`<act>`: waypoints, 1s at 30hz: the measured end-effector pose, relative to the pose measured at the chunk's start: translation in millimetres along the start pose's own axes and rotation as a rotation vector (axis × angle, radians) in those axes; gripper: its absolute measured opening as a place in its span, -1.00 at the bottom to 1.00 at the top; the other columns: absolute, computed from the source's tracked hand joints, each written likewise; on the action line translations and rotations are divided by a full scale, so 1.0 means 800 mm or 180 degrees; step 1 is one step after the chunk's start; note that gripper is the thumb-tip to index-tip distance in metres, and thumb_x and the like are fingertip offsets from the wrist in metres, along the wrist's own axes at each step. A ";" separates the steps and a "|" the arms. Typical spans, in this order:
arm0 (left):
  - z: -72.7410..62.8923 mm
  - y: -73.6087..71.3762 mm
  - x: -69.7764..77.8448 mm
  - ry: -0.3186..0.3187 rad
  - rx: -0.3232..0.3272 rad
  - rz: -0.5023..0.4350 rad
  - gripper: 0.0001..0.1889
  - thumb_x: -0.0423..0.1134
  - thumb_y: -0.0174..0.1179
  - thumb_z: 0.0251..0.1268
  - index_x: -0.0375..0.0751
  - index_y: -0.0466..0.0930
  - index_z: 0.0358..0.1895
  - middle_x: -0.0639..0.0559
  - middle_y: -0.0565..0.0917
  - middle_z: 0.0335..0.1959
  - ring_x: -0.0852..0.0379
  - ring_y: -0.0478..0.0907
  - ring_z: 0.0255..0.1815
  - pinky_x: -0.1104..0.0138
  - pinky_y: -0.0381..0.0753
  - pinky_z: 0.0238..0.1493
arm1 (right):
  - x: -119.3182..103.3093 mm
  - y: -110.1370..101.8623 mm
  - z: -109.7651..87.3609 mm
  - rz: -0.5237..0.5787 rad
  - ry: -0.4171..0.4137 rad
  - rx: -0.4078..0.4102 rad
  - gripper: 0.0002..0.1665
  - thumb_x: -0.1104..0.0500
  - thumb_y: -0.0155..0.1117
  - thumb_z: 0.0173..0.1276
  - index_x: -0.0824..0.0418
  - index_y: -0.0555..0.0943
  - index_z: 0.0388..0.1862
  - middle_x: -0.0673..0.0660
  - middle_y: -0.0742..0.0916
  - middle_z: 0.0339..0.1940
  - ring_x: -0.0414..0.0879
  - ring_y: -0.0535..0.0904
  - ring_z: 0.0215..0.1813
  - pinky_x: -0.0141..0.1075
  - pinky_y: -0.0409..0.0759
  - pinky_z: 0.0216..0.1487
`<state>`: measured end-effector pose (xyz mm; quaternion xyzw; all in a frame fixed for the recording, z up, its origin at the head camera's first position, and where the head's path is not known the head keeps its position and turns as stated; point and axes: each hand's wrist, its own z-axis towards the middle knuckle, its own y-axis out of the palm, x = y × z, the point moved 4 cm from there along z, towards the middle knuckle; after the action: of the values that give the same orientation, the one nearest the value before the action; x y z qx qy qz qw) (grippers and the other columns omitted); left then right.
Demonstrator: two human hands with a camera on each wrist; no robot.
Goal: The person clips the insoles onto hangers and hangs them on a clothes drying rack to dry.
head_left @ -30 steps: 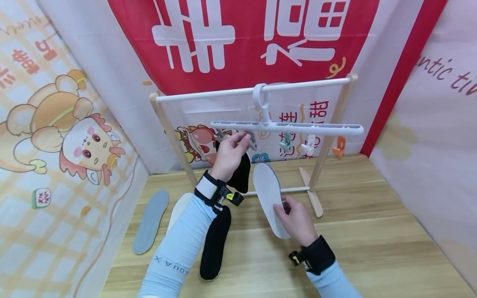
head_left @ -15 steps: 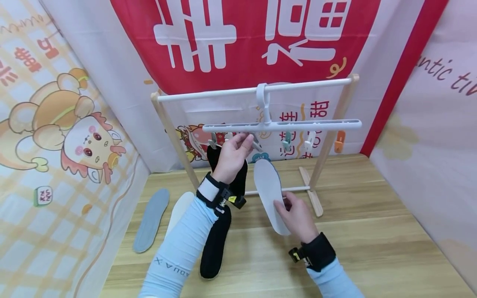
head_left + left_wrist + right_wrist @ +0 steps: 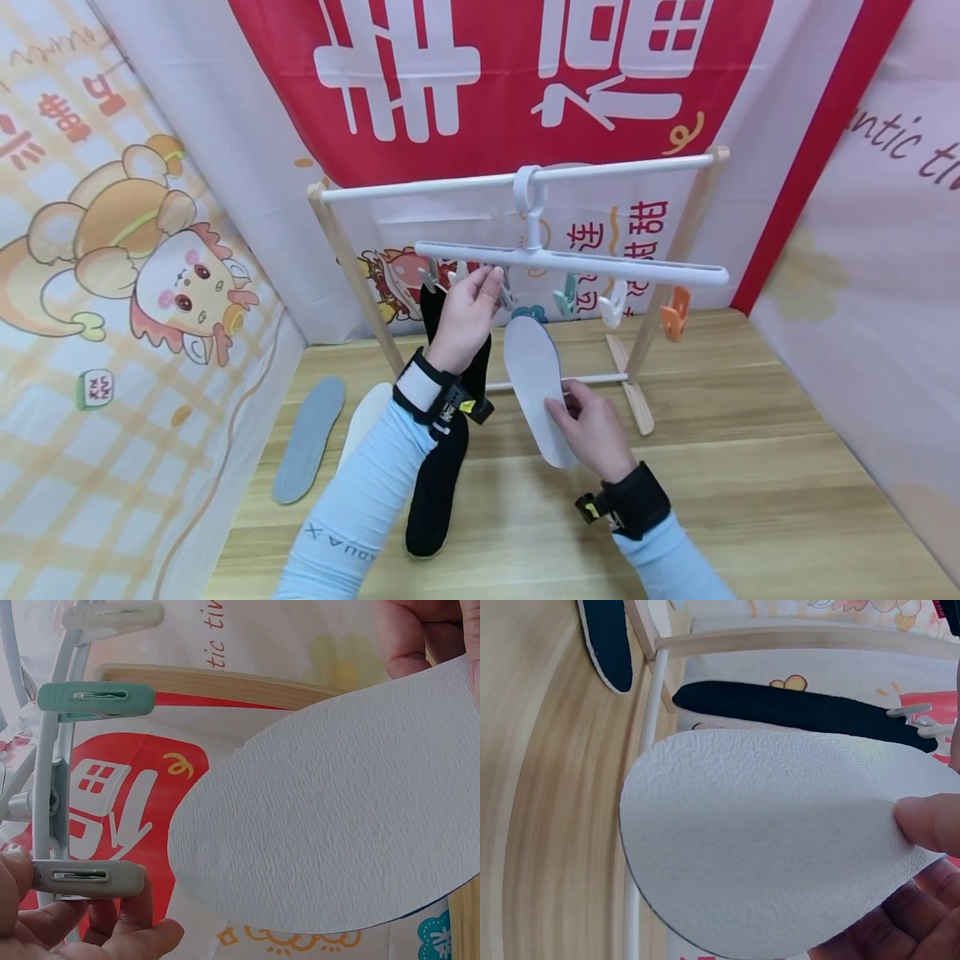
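My left hand (image 3: 467, 317) is raised under the white hanger (image 3: 622, 265) and pinches a grey clip (image 3: 90, 877) that hangs from it. In my right hand (image 3: 596, 425) is a white insole (image 3: 536, 387), held by its side edge between thumb and fingers. The insole stands tilted, its upper end a little below and right of the grey clip. A black insole (image 3: 795, 709) hangs from light clips (image 3: 922, 720) at the hanger's left; my left hand partly covers it in the head view.
The hanger hooks over the white bar (image 3: 622, 171) of a wooden-legged rack. Green (image 3: 566, 294), white (image 3: 613, 304) and orange (image 3: 675, 315) clips dangle at its right. On the table (image 3: 712, 492) lie a grey insole (image 3: 309, 442), a white one (image 3: 366, 417) and a black one (image 3: 437, 500).
The hanger has swung, its right end now lower in view. The white insole has shifted slightly up and left, closer to the grey clip. My left hand has stayed at that clip.
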<state>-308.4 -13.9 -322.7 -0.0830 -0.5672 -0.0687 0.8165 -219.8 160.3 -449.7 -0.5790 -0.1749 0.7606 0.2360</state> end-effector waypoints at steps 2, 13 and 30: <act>-0.001 -0.001 0.001 0.0000 -0.0007 0.0017 -0.54 -0.11 -0.08 0.59 -0.44 0.47 0.25 -0.22 0.55 0.09 0.04 0.47 0.27 0.26 0.49 0.22 | -0.002 0.001 0.001 0.0033 0.0011 -0.0026 -0.77 0.15 0.34 0.40 0.26 0.65 -0.06 0.16 0.76 -0.25 -0.06 0.66 -0.26 -0.12 0.68 -0.24; -0.003 -0.005 0.001 -0.0092 -0.0043 0.0065 -0.55 -0.07 -0.05 0.57 -0.37 0.49 0.24 -0.19 0.62 0.10 -0.02 0.54 0.22 0.26 0.56 0.15 | -0.008 0.004 0.006 0.0064 0.0018 -0.0077 -0.78 0.16 0.34 0.40 0.26 0.65 -0.07 0.17 0.75 -0.22 -0.04 0.67 -0.23 -0.13 0.69 -0.21; -0.007 -0.018 0.005 -0.0012 0.0212 0.0406 -0.57 0.01 0.01 0.51 -0.29 0.61 0.09 -0.09 0.70 -0.06 -0.03 0.62 0.10 0.23 0.60 0.11 | -0.013 0.018 0.015 0.0147 0.0006 -0.0156 -0.74 0.15 0.32 0.42 0.28 0.65 -0.01 0.19 0.76 -0.18 0.00 0.70 -0.17 -0.08 0.71 -0.17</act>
<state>-304.5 -29.3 -320.0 -0.0920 -0.5643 0.0025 0.8204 -231.7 142.4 -446.1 -0.5892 -0.1798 0.7608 0.2044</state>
